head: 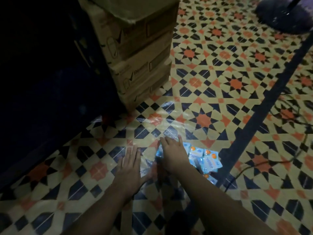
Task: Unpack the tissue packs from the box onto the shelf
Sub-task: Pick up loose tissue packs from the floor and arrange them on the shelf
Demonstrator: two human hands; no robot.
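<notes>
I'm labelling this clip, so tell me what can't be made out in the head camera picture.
Head view, the dark mass on the left: too dark to tell if it is the shelf.
The tissue packs: partly hidden under the right hand, count unclear.
Print on the stacked boxes: blurred.
The dark round object: cut off by the top edge.

Tissue packs [206, 160]: smooth, glossy plastic film wrapping. Sheet [157, 119] spread on the floor: clear plastic film, shiny and creased. Boxes [135, 48]: matt brown cardboard, printed. Floor [220, 65]: smooth patterned tile, slight sheen.
</notes>
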